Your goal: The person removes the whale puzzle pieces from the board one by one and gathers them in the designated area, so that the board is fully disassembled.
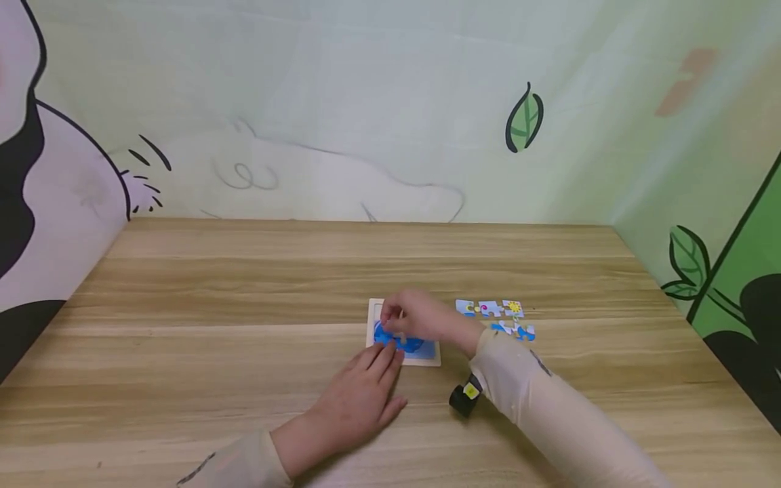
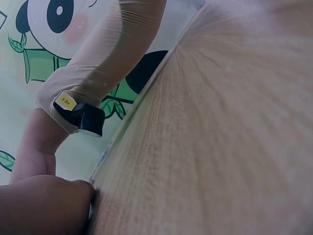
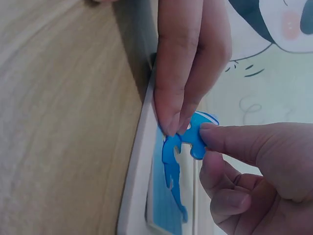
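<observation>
My right hand (image 1: 421, 315) pinches a blue jigsaw puzzle piece (image 3: 197, 139) between thumb and finger, over a pale-framed puzzle tray (image 1: 371, 312). In the right wrist view the piece is tilted up from the tray. Blue puzzle pieces (image 1: 412, 345) lie in the tray's lower part. My left hand (image 1: 356, 396) reaches in from the near side with fingers extended, its fingertips (image 3: 170, 122) resting on the pieces at the near edge. In the head view, the right hand hides part of the tray. The left wrist view does not show the puzzle clearly.
Loose puzzle pieces lie right of the tray: a back row (image 1: 490, 309) with a yellow flower and a nearer blue-and-white group (image 1: 514, 331). A black wrist camera (image 1: 465, 398) hangs under my right forearm. The wooden table (image 1: 213, 285) meets a printed wall covering behind.
</observation>
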The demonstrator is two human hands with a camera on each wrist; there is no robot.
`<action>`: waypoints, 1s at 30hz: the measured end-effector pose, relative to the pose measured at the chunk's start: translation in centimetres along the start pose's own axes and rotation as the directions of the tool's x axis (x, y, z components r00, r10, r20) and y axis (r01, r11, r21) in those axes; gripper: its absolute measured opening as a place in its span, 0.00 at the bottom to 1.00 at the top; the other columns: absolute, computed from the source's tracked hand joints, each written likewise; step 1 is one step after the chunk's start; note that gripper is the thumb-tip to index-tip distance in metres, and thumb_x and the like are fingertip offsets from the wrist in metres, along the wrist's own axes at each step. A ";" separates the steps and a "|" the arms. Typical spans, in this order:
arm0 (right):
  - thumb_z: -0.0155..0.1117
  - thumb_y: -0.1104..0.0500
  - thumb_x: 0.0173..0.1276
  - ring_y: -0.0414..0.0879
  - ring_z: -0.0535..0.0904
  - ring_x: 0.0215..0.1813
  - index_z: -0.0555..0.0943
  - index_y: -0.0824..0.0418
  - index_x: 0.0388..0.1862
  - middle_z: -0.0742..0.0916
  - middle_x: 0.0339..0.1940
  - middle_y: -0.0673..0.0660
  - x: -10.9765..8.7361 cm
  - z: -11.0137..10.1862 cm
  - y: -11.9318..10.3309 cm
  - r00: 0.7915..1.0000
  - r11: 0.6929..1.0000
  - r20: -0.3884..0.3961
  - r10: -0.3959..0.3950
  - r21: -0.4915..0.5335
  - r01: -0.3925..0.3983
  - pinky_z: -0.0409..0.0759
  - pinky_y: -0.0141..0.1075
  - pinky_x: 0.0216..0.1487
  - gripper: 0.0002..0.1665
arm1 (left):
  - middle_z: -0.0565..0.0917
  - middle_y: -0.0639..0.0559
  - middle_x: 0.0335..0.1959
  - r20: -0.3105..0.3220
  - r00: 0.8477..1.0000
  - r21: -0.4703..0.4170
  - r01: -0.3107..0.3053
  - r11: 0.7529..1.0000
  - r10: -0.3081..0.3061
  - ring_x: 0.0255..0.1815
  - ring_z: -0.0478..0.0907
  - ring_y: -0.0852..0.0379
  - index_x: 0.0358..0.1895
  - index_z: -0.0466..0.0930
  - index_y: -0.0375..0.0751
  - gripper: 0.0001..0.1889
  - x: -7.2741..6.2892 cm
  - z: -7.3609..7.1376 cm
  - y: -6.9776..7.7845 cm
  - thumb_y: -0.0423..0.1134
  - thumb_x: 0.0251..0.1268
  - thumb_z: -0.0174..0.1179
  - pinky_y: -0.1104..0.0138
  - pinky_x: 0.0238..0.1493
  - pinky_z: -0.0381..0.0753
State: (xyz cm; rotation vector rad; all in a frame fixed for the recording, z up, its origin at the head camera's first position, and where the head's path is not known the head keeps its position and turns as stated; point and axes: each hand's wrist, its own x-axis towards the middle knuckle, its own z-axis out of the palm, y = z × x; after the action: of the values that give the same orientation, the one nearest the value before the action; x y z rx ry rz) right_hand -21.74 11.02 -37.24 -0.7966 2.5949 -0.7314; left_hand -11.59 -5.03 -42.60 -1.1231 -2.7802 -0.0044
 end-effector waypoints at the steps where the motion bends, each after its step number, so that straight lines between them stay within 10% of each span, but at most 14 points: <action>1: 0.62 0.62 0.67 0.39 0.74 0.26 0.81 0.60 0.32 0.83 0.28 0.52 0.1 0.0 0.1 1.000 1.000 0.006 0.002 0.024 -0.003 0.74 0.27 0.29 0.04 | 0.68 0.41 0.70 0.000 1.000 -0.001 0.000 1.000 0.000 0.71 0.64 0.46 0.69 0.65 0.35 0.34 0.0 0.0 0.0 0.58 0.72 0.44 0.58 0.72 0.64; 7: 0.61 0.63 0.68 0.38 0.74 0.25 0.80 0.61 0.33 0.82 0.27 0.52 0.2 0.2 0.6 1.000 0.998 0.007 -0.011 0.062 0.011 0.74 0.26 0.28 0.04 | 0.69 0.42 0.70 -0.005 1.000 -0.007 0.001 1.000 -0.001 0.71 0.64 0.46 0.69 0.65 0.35 0.34 0.0 -0.1 0.0 0.58 0.72 0.44 0.58 0.72 0.65; 18: 0.63 0.60 0.67 0.40 0.75 0.33 0.80 0.56 0.33 0.80 0.33 0.50 -1.6 0.9 -0.6 0.972 0.914 -0.070 -0.225 -0.361 0.186 0.77 0.27 0.36 0.03 | 0.72 0.41 0.67 -0.060 0.998 0.003 -0.008 1.000 0.009 0.69 0.66 0.47 0.67 0.68 0.32 0.34 0.0 0.0 -0.2 0.58 0.70 0.48 0.61 0.72 0.65; 24: 0.61 0.61 0.68 0.38 0.73 0.28 0.80 0.59 0.33 0.81 0.28 0.51 -1.1 1.1 0.0 0.992 0.994 -0.104 -0.075 -0.088 0.066 0.73 0.26 0.30 0.04 | 0.68 0.42 0.70 0.019 1.000 -0.009 0.001 1.000 -0.001 0.72 0.64 0.47 0.69 0.65 0.34 0.34 0.1 -0.3 -0.1 0.58 0.72 0.44 0.61 0.73 0.64; 30: 0.59 0.65 0.69 0.38 0.73 0.21 0.80 0.65 0.34 0.81 0.23 0.52 0.0 0.7 1.0 1.000 0.976 -0.020 0.023 0.219 -0.018 0.73 0.27 0.24 0.05 | 0.65 0.42 0.73 0.072 0.997 -0.029 0.018 0.999 -0.016 0.73 0.61 0.47 0.71 0.63 0.36 0.34 0.0 -0.6 -0.1 0.59 0.73 0.42 0.59 0.74 0.62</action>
State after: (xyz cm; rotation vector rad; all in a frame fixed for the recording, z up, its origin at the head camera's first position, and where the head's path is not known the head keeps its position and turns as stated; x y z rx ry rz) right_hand -21.81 11.45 -38.35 -0.6967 2.4811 -1.0040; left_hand -11.61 -5.10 -42.00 -1.1282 -2.8619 -0.0070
